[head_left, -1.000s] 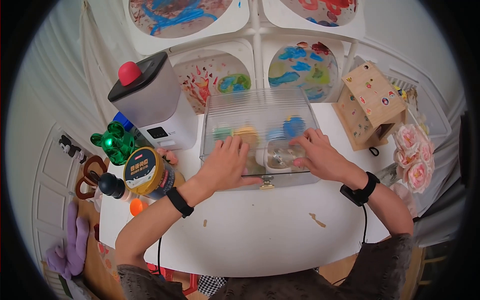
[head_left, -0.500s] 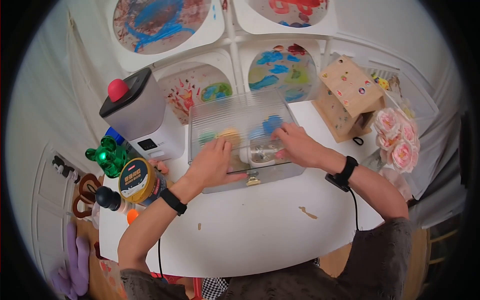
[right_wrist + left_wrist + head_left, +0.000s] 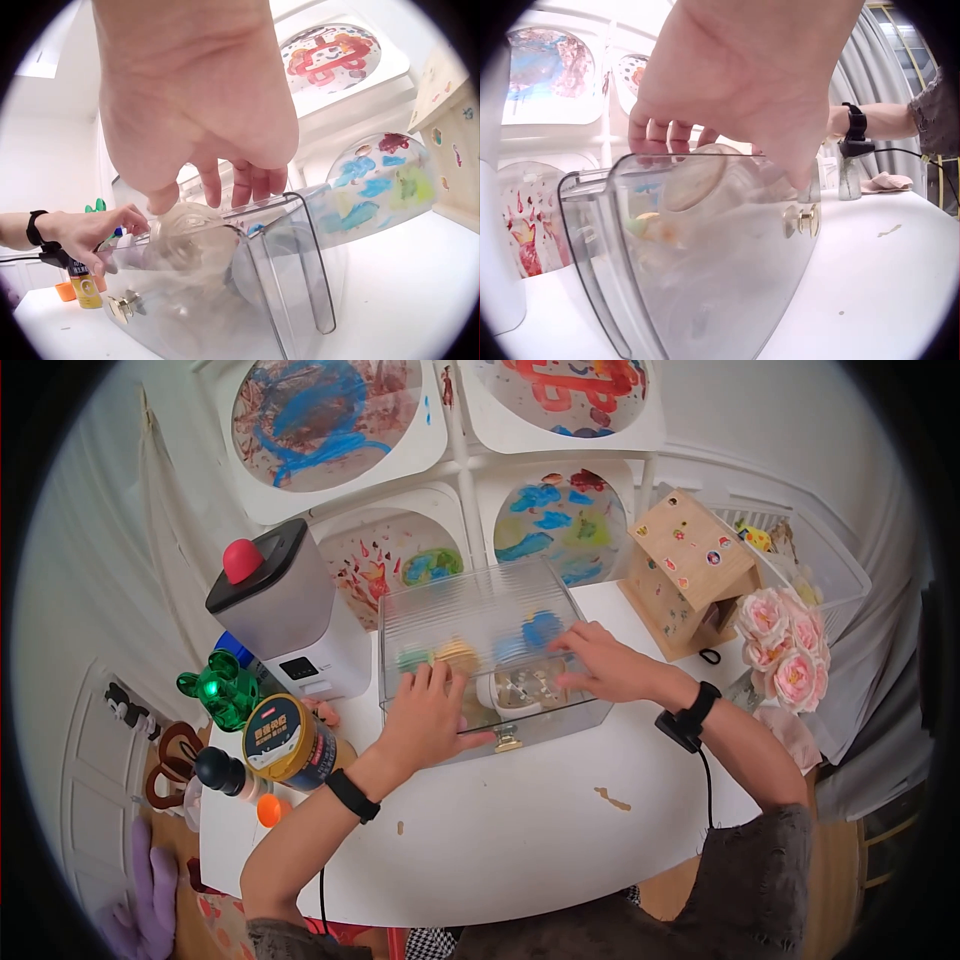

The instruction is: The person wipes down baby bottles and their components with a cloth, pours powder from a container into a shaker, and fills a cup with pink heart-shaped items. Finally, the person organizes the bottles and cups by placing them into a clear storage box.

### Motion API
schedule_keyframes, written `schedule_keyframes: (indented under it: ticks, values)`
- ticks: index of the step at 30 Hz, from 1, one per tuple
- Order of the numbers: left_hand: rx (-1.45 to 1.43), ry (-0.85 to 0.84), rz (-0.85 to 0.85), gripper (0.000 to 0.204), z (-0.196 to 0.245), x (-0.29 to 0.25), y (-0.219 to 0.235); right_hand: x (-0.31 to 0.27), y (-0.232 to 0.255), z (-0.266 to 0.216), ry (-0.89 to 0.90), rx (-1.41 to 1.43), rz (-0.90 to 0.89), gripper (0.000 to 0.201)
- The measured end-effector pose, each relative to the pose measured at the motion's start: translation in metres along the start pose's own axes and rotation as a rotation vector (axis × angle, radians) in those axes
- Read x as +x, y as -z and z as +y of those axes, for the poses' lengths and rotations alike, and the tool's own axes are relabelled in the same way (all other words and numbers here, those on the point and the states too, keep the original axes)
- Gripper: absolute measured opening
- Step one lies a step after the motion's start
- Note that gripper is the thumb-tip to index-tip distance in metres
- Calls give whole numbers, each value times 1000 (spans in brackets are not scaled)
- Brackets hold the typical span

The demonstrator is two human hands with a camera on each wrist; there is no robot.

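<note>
A clear plastic box [image 3: 470,600] with a ribbed top and a gold knob [image 3: 508,740] on its front stands on the white table. My left hand [image 3: 425,715] rests over its front left part, fingers across the rim and thumb stretched along the front edge toward the knob. Over the front right part, my right hand [image 3: 615,665] has its fingers loosely bent, with nothing visible between them. Beneath the hands lies a white rounded thing with a patterned face [image 3: 515,690]. Blue [image 3: 540,628] and yellow [image 3: 457,654] things show through the ribbed top.
At left stand a grey-white dispenser [image 3: 290,610], a shiny green bear figure [image 3: 222,688], a yellow-lidded tub [image 3: 285,745], a dark-capped bottle [image 3: 225,770] and an orange cup [image 3: 271,810]. A stickered wooden house [image 3: 690,560] and pink flowers [image 3: 785,645] are at right. Painted panels [image 3: 560,520] rise behind.
The head view has shifted, moving the whole scene in the picture. Both hands keep nearly the same places on the box, and the white patterned thing shows a little more.
</note>
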State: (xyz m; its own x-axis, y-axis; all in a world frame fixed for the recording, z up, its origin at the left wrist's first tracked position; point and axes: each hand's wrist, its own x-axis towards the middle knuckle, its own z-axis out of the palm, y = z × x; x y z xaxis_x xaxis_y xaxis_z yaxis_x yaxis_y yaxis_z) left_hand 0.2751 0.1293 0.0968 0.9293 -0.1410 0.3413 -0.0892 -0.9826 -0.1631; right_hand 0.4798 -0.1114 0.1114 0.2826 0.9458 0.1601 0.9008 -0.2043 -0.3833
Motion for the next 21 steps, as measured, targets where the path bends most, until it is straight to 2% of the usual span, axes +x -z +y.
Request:
schedule_keyframes:
  ticks: [4, 6, 7, 9, 12, 16, 19, 21]
  values:
    - [-55, -3, 45, 78, 18, 10, 1, -7, -3, 25, -106, 85, 71, 33]
    - [-202, -130, 211, 60, 33, 31, -10, -9, -3, 21, -93, 6, 89, 28]
    - [-203, -122, 205, 60, 41, 39, -14, -8, -5, 21, -88, 11, 82, 28]
    - [-266, 6, 79, 43, 55, 55, -22, -6, -7, 20, -46, -32, 116, 34]
    - [-301, 24, 100, 36, 61, 67, -35, -8, -4, 20, -80, -14, 94, 34]
    - [-387, 17, 124, 40, 63, 78, -36, -7, -4, 17, -75, -22, 87, 31]
    - [-355, 70, 59, 46, 89, 89, -30, -8, -4, 17, -70, 10, 82, 28]
    - [-232, 88, -84, 52, 99, 95, -31, -16, -5, 14, -67, 9, 113, 23]
